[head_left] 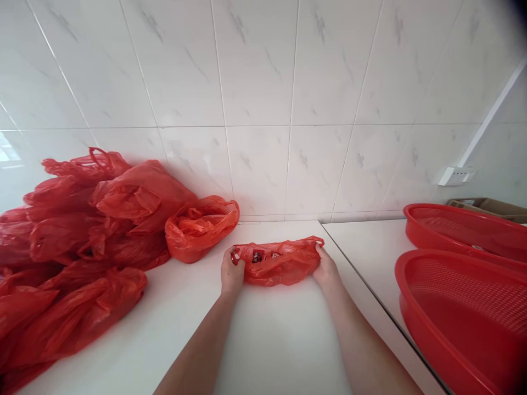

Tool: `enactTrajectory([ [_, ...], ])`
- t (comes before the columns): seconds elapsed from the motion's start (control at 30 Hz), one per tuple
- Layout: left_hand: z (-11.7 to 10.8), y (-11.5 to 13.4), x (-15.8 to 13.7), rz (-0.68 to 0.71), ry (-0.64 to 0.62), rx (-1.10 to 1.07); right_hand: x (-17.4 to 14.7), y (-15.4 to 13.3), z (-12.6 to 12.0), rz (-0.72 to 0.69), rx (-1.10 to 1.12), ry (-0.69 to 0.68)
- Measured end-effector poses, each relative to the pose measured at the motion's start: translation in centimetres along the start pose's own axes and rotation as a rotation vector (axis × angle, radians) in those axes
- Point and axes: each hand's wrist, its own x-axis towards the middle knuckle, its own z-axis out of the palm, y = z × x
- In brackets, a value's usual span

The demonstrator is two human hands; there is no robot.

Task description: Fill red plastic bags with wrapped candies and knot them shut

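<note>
A red plastic bag point(284, 269) lies on the white table between my two hands, its mouth spread wide. Small red printed packets point(263, 255) show inside it; the rest of the contents is hidden by the plastic. At the bag's left end my left hand point(233, 271) is closed on the edge, with thumb and fingers pinching the plastic. My right hand point(325, 264) grips the opposite end, its fingers partly hidden behind the bag. Just beyond, to the left, sits another red plastic bag point(201, 227) with its top gathered open.
A heap of filled red plastic bags point(90, 214) covers the left of the white table point(284, 340). On the right stand two red perforated plastic baskets point(415, 263), with a cardboard box point(489, 207) behind. A tiled wall point(263, 164) with a socket point(457, 175) closes off the back.
</note>
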Motion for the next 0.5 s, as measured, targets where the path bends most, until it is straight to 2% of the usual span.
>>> enactTrajectory([
  [0.33,0.4,1.1,-0.6,-0.027,0.026,-0.08,0.8,1.1,-0.1,0.077,0.085,-0.019],
  [0.4,1.1,2.0,0.1,-0.036,0.026,-0.113,1.0,1.0,-0.1,0.086,0.113,-0.032],
  [0.5,2.5,4.9,1.6,0.023,0.015,-0.175,1.3,0.8,-0.1,0.082,0.18,-0.032],
])
